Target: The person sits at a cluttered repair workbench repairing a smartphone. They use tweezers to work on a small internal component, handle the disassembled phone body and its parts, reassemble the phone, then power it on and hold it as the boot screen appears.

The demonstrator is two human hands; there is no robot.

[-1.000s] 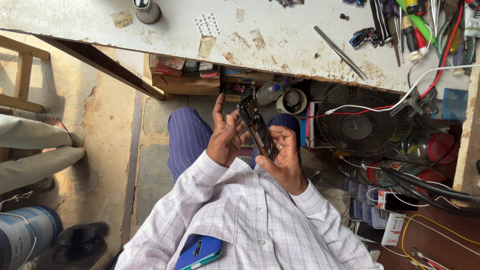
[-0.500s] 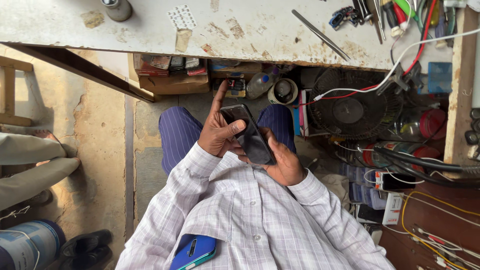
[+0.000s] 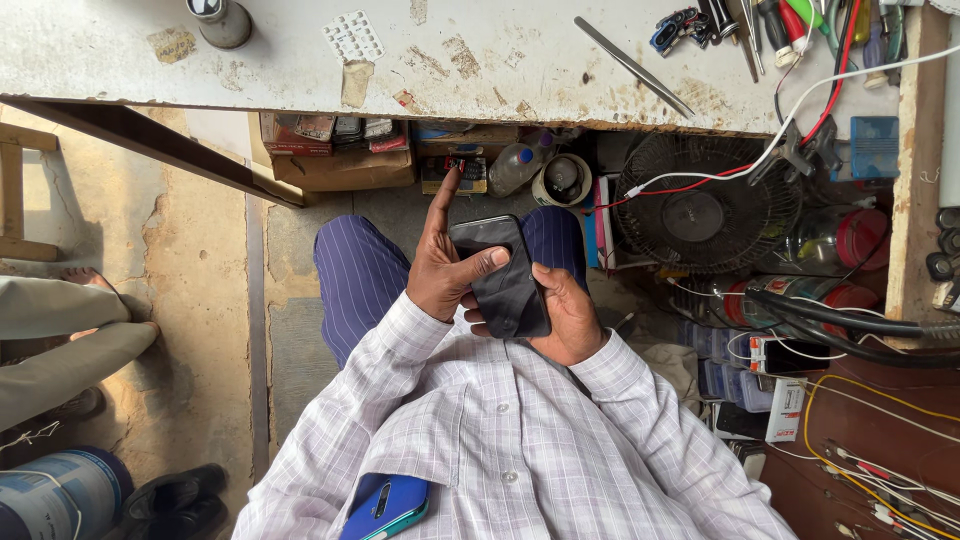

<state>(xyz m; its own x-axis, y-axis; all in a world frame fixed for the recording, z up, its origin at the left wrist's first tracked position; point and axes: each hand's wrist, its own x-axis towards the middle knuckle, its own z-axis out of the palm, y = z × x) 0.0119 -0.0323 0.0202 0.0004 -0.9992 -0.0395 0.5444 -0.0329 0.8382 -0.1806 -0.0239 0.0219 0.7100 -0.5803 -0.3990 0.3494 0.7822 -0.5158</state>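
You cradle the black phone (image 3: 500, 275) at centre frame over your lap, right hand (image 3: 565, 320) closed beneath it as support, left hand (image 3: 445, 280) pinching its edge with the thumb, forefinger raised clear.

long-sleeved checked shirt (image 3: 520, 450) in pale lilac and white, buttoned; dark blue pinstriped trousers (image 3: 355, 275); bare hands

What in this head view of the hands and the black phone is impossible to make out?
- Black phone: the side facing away, and its lower end, covered by the right hand.
- Left hand: its palm, turned away from the camera.
- Blue phone in the shirt pocket: lower part cut off by the frame edge.
- Small parts under the workbench: too small, shadowed.
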